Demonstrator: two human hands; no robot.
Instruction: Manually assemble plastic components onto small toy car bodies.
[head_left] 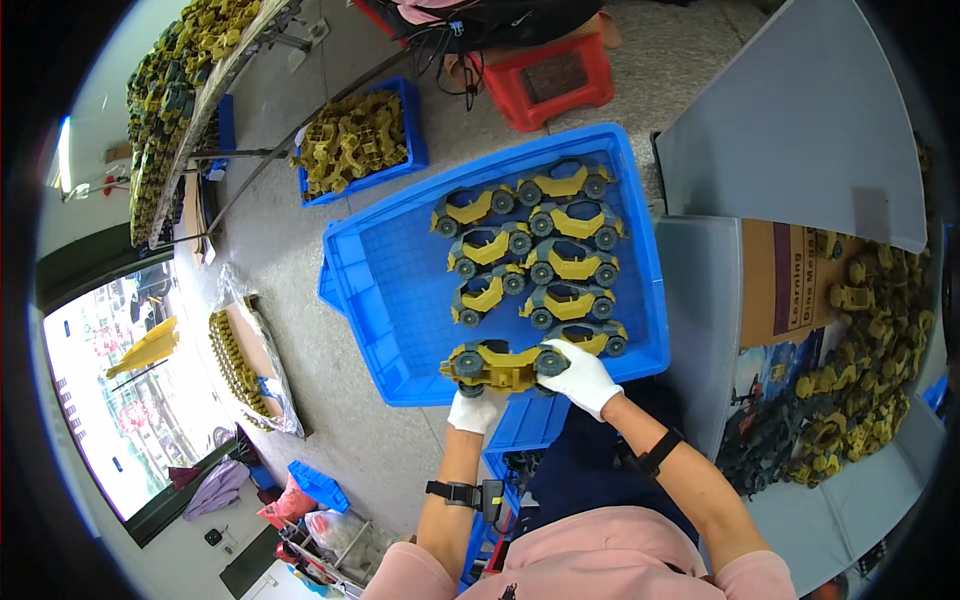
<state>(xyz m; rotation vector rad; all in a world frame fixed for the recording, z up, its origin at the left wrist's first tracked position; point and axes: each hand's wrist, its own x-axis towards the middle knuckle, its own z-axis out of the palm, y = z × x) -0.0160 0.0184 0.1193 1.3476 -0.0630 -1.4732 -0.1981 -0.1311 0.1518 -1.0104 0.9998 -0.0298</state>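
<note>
Both of my hands wear white gloves and hold one yellow and dark grey toy car (508, 370) over the near edge of a large blue plastic bin (395, 270). My right hand (583, 380) grips the car's right end by a wheel. Below its left end is my left hand (474, 410), fingers mostly hidden under the car. The car is tipped, with its yellow underside partly showing. Inside the bin, several matching toy cars (575, 262) lie on their sides in two columns toward the right. The bin's left part shows bare blue floor.
A smaller blue crate (415, 125) of yellow parts sits on the floor behind, left of a red stool (550, 80). At right, grey panels (700, 300) and a cardboard box (770, 280) adjoin piled yellow parts (860, 370). A parts-covered table (225, 75) stands at upper left.
</note>
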